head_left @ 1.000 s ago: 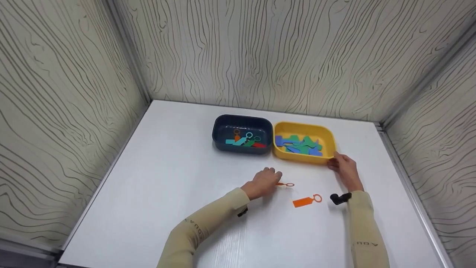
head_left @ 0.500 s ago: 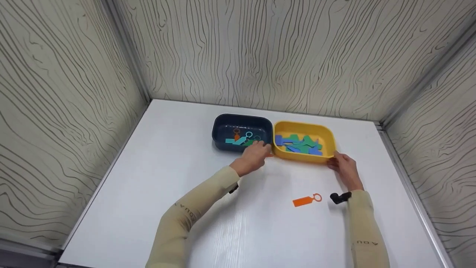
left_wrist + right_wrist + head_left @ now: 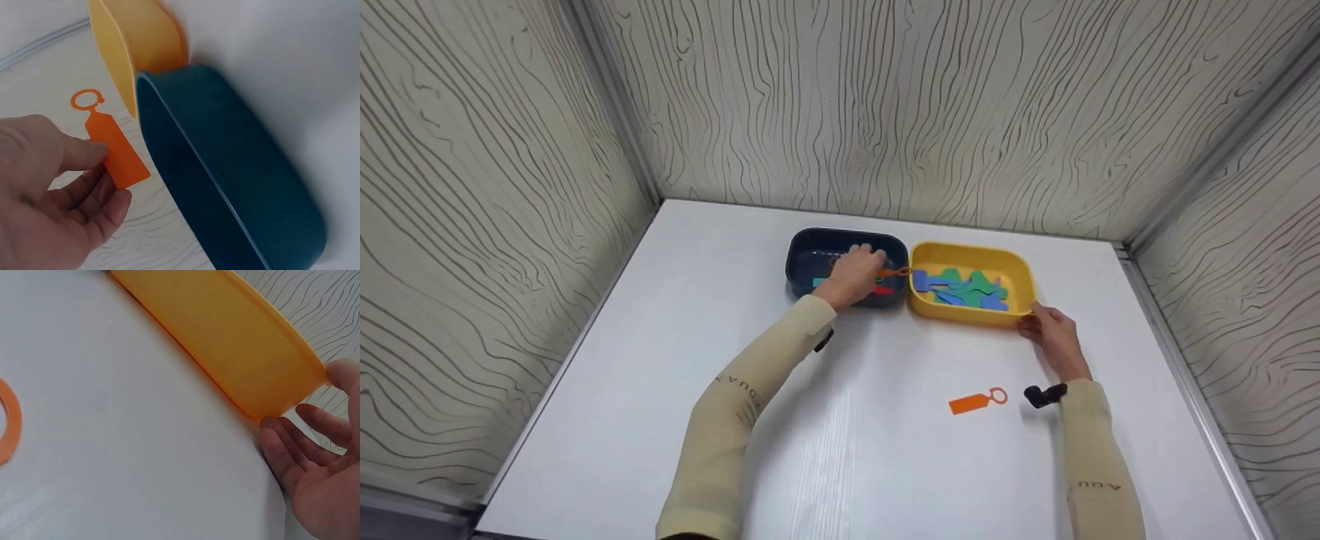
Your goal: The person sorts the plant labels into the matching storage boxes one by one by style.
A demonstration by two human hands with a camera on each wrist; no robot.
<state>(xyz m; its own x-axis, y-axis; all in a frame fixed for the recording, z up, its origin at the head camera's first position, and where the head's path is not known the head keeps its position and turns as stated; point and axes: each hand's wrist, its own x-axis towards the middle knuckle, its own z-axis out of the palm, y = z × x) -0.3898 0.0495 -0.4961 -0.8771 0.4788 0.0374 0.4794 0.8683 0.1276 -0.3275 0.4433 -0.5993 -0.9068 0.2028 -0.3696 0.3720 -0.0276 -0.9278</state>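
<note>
My left hand (image 3: 855, 275) is over the dark blue bin (image 3: 802, 291), pinching an orange plastic tag with a ring end. In the left wrist view this tag (image 3: 118, 149) sits between thumb and fingers, its ring pointing away from the hand, beside the bin's rim. At the front right corner of the yellow bin (image 3: 975, 318) is my right hand (image 3: 1056, 341). The right wrist view shows its thumb on the rim and fingertips against the lower wall, gripping the corner. A second orange tag (image 3: 969, 403) lies flat on the table.
Several blue and green flat pieces (image 3: 979, 285) lie in the yellow bin. Inside the dark bin, a red piece (image 3: 883, 290) shows beside my left hand, which hides most other tags there. Both bins stand side by side on the white table (image 3: 675, 337), with patterned panels around it.
My left hand has picked the nearer-to-bins orange tag off the table and carried it up and left to above the dark blue bin. My right hand has stayed at the yellow bin.
</note>
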